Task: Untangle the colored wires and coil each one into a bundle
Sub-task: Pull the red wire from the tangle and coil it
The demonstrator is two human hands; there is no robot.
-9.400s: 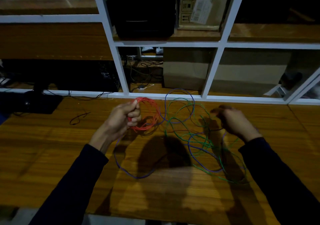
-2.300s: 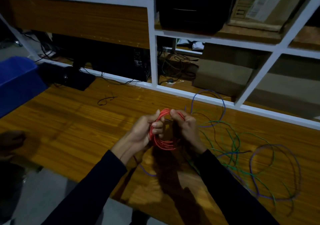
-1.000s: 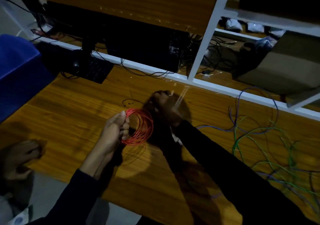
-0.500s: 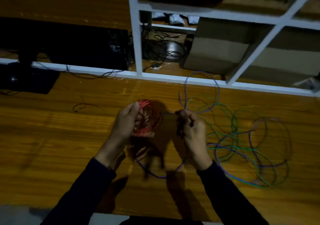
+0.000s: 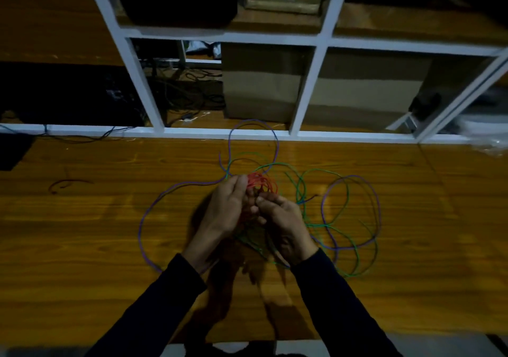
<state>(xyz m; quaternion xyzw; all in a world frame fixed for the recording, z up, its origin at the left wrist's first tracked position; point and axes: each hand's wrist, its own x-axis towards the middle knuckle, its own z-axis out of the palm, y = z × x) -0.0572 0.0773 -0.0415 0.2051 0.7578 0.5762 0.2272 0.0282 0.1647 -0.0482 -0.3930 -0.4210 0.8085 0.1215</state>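
The room is dim, and a long wooden bench [image 5: 82, 233] runs under a white shelf frame [image 5: 310, 87] with dark boxes and cardboard boxes tucked behind it. A person in dark sleeves stands at the bench with both hands close together over the middle of it. The left hand [image 5: 228, 211] has its fingers curled around a red wire [image 5: 261, 182], which is wound into a small round bundle and held just above the wood. The right hand [image 5: 280, 219] sits right beside it, touching it, with fingertips pinching at the lower edge of the red loops; it looks like it is tucking in the loose end, but the picture is blurry there and I cannot be sure. So the red one looks almost done. The other two are not done at all. A purple wire [image 5: 145, 219] lies in a big open curve on the left, loops up near the shelf frame, and makes more rings on the right. A green wire [image 5: 354, 246] wanders through those purple rings on the right, crossing them in many spots, and some green strands run under the hands too. A little dark scrap of wire [image 5: 68, 183] lies far off to the left, alone. I think about one third of the job is finished: the red needs a last tuck, then purple and green must be pulled apart and each wound up.
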